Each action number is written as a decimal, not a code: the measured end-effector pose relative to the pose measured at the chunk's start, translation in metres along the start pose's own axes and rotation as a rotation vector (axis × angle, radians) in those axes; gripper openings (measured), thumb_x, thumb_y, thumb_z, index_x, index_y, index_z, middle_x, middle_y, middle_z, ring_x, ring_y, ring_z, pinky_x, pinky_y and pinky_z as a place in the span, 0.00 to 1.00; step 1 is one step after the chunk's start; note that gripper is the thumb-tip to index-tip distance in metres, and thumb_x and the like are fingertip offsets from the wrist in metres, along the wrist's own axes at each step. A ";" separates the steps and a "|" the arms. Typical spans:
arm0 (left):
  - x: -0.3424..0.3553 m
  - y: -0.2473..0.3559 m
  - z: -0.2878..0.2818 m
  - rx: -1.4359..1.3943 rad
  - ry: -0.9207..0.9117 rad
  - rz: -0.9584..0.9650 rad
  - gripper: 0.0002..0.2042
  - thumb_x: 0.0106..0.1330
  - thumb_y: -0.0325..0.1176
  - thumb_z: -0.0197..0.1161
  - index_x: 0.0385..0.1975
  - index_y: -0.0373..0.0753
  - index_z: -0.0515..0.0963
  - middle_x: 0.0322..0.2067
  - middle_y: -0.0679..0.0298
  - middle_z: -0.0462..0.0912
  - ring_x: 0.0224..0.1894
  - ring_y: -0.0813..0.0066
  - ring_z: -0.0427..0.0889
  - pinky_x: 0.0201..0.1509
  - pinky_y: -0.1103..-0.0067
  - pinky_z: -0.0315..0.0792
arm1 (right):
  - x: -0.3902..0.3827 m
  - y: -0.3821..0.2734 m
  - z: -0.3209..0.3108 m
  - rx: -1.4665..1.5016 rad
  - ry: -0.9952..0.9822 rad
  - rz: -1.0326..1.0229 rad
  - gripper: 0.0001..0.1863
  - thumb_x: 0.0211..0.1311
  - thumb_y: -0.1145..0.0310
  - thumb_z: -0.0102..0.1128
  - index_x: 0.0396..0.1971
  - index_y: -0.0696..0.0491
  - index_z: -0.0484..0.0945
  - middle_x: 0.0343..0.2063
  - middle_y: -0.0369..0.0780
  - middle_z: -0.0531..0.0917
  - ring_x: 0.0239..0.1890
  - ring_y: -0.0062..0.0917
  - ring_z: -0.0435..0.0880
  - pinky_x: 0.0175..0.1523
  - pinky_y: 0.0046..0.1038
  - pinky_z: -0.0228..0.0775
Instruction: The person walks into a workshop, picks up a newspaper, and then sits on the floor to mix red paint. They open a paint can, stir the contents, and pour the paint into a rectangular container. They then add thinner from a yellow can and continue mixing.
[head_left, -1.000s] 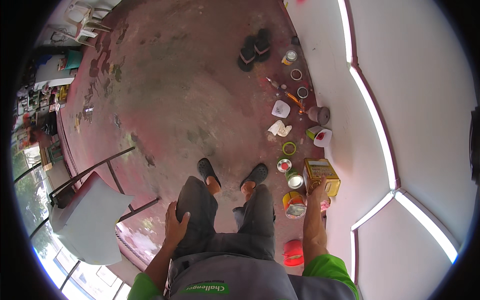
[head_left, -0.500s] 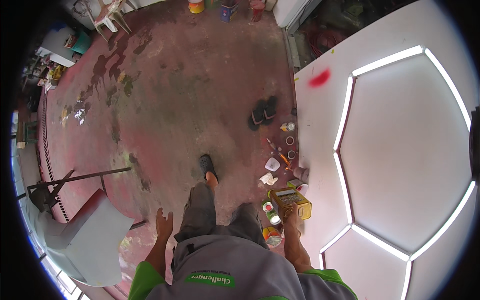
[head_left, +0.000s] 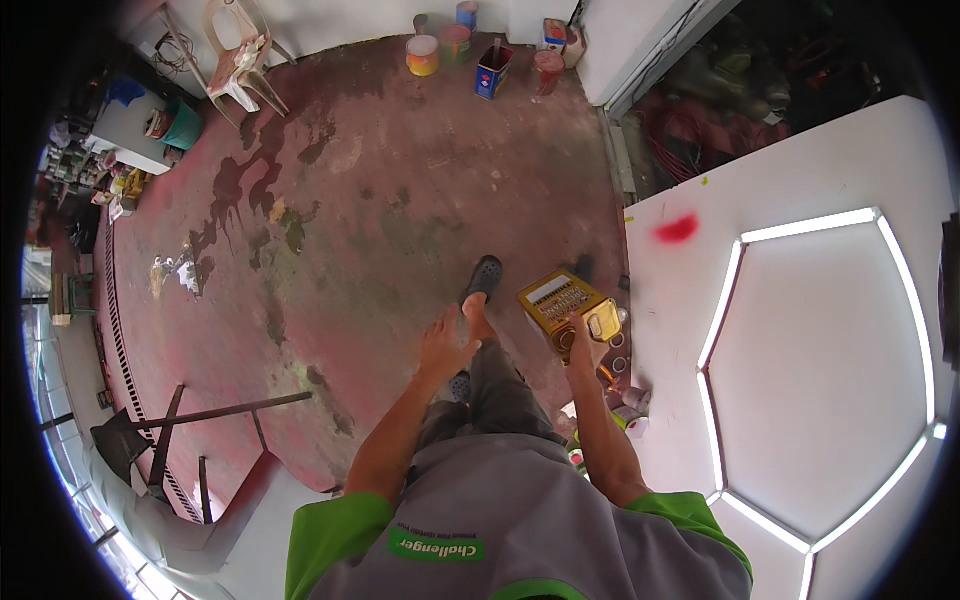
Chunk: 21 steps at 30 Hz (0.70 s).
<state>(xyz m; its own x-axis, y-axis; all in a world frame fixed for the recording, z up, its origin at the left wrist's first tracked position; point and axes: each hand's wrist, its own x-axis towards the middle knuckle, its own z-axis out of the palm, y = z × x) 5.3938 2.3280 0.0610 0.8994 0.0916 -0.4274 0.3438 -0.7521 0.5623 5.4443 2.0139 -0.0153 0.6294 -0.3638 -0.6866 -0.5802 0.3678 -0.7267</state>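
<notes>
A gold rectangular tin (head_left: 560, 303) is held up in front of me in my right hand (head_left: 588, 350), whose fingers are closed around its near end. Part of that grip is hidden behind the tin and the hand itself. My left hand (head_left: 446, 350) is in the air beside my leg, fingers stretched out and holding nothing. Below the tin, next to my right forearm, small cans and a scraper-like orange tool (head_left: 606, 374) lie on the floor, partly covered by my arm.
A white panel (head_left: 820, 330) with glowing light strips stands on the right. Paint buckets (head_left: 422, 58) and a blue square tin (head_left: 492, 75) sit at the far wall. A plastic chair (head_left: 240, 60) is far left; a dark metal stand (head_left: 215, 410) is near left.
My right hand has carried the gold tin forward. The left hand has moved forward and right. My legs have stepped, and the view now reaches farther across the floor.
</notes>
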 end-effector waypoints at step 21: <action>0.406 0.018 -0.103 -0.118 0.417 0.247 0.66 0.43 0.50 0.88 0.79 0.42 0.46 0.79 0.51 0.51 0.82 0.49 0.48 0.84 0.50 0.40 | 0.110 -0.179 0.475 -0.200 0.024 0.047 0.47 0.50 0.60 0.85 0.62 0.71 0.67 0.55 0.51 0.81 0.56 0.32 0.84 0.61 0.32 0.78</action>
<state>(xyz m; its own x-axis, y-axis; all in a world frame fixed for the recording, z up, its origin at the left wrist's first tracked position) 5.7931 2.4186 -0.0290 0.9809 0.1916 0.0351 0.1132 -0.7075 0.6976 5.8630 2.3145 0.0489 0.5880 -0.3710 -0.7188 -0.7016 0.2082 -0.6814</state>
